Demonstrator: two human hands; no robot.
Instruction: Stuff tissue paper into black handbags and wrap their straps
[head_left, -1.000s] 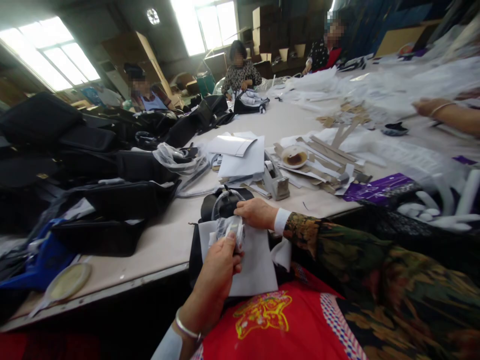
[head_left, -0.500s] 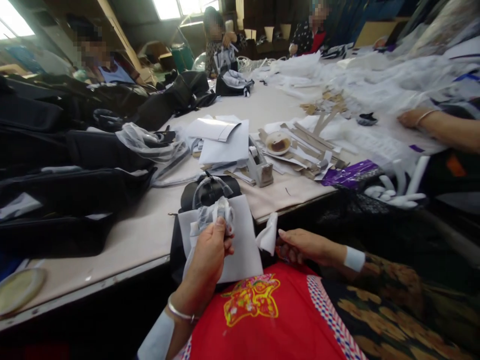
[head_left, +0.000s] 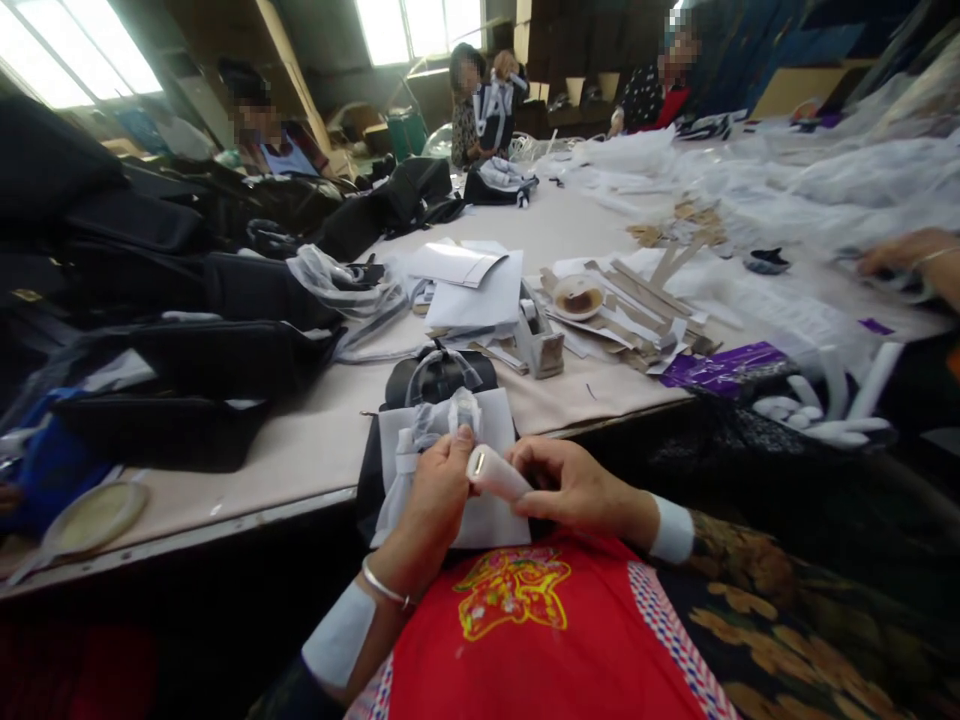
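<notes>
A black bag leans at the table edge before me, a white sheet lying over its front. Its handle is sheathed in clear plastic. My left hand pinches a strap bundle in white wrapping over that sheet, and a loose white wrapped end hangs beside the wrist. Close by on the right, my right hand grips a white rolled wrapping piece. Its near end shows a small metallic edge, and its tip comes up to my left fingers.
Behind the bag are white papers, a tape dispenser and a small bowl on cardboard strips. Black bags crowd the left. White foam tubes lie at right, near another person's hand. A tape roll rests front left.
My right hand has moved left and up with the white piece, from beside the bag to my left fingers. The left hand keeps hold of the strap bundle. The view has shifted left.
</notes>
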